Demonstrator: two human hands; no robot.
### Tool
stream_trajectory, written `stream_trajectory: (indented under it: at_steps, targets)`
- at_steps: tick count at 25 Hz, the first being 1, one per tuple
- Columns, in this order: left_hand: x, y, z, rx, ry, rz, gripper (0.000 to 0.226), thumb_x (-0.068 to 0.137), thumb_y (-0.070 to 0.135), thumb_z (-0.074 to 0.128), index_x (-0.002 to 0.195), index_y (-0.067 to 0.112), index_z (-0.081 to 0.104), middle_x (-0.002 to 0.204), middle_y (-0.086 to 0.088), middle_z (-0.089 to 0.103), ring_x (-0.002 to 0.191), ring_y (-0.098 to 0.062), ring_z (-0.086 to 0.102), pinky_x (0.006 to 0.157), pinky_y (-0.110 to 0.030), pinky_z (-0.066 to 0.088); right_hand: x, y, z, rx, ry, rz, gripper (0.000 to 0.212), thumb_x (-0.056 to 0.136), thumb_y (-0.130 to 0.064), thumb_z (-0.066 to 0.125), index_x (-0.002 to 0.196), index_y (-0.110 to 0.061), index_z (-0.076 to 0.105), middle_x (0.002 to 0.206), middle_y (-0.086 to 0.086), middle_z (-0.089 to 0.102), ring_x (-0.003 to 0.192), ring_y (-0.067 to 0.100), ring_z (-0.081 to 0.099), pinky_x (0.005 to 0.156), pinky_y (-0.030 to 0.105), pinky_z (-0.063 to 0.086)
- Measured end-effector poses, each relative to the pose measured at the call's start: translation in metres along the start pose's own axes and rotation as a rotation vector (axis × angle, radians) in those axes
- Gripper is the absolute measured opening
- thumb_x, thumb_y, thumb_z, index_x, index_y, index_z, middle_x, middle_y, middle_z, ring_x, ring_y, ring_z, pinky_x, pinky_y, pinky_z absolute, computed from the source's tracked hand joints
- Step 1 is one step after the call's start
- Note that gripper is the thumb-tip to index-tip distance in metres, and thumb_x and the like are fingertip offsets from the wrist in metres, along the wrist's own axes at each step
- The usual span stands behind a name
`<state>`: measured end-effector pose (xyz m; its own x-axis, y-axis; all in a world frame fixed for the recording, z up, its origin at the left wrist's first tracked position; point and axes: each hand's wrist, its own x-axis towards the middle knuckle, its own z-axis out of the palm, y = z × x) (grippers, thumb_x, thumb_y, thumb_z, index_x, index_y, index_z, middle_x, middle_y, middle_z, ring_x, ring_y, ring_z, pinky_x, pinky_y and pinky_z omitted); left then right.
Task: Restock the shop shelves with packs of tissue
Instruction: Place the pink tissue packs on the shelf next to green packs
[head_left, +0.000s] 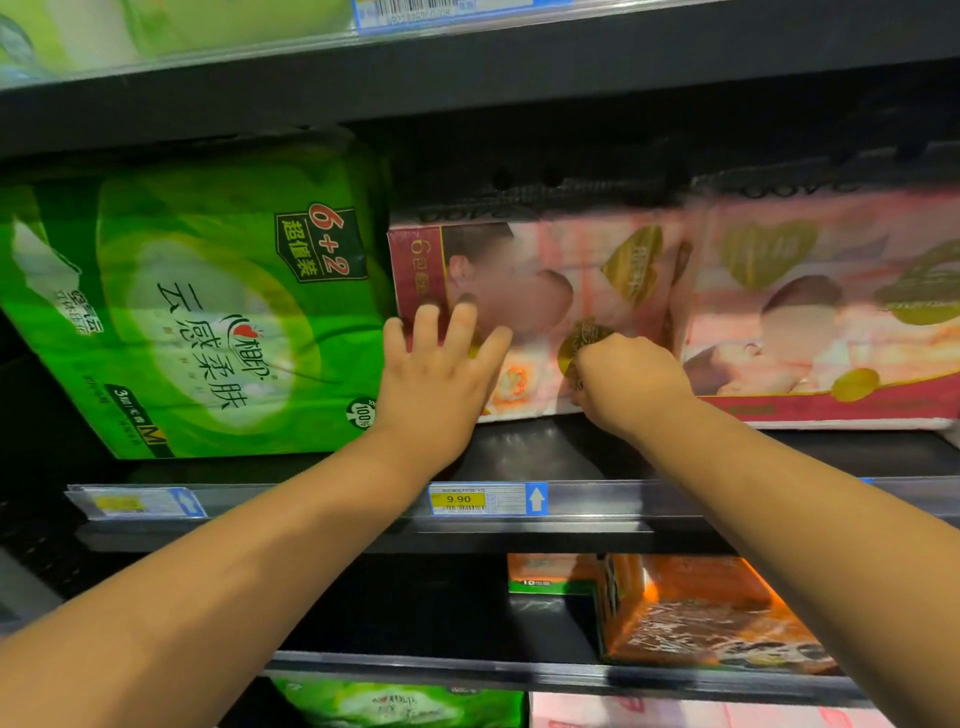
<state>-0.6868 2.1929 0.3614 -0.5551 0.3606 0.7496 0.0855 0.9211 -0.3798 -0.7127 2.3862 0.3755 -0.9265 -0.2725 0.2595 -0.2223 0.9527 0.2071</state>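
A pink tissue pack (540, 280) stands on the middle shelf (571, 452), between a big green pack (208, 312) and another pink pack (831, 312). My left hand (436, 374) presses flat against the pink pack's lower left front, fingers straight and spread. My right hand (628, 382) is curled into a fist at the pack's lower front; its fingers are hidden, so whether it pinches the wrapper is not visible.
A price rail with a 9.90 tag (483, 499) runs along the shelf's front edge. Orange packs (696, 613) sit on the shelf below, green (400, 701) and pink packs lower still. The upper shelf (467, 57) hangs close overhead.
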Motion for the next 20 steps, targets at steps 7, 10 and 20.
stream_trajectory:
  at_steps: [7,10,20]
  targets:
    - [0.007,0.001,0.012,0.012,0.081,0.029,0.045,0.075,0.019,0.025,0.098,0.022,0.063,0.109,-0.011,0.034,0.088,-0.035,0.043,0.064,-0.04,0.045,0.017,0.002,0.004,0.049,-0.034,0.025,0.025,0.088,-0.013,0.059,0.112,-0.01,0.058,0.11,0.014,0.061,0.098,0.039,0.062,0.07,0.035,0.043]
    - [0.011,0.003,0.012,0.001,0.05,0.041,0.046,0.072,0.017,0.024,0.093,0.02,0.064,0.109,-0.013,0.033,0.08,-0.041,0.057,0.051,-0.035,0.046,0.02,0.003,0.01,0.061,-0.03,0.034,0.024,0.086,-0.012,0.058,0.11,-0.012,0.057,0.106,0.012,0.061,0.094,0.038,0.062,0.068,0.035,0.044]
    - [0.011,0.002,0.014,-0.669,0.124,-0.355,0.079,0.058,0.024,0.089,0.114,0.019,0.034,0.12,-0.024,0.03,0.11,-0.049,0.041,0.092,-0.056,0.047,0.018,0.007,0.013,0.047,-0.043,0.032,0.017,0.092,-0.026,0.055,0.099,-0.014,0.065,0.096,0.009,0.065,0.091,0.033,0.063,0.068,0.03,0.042]
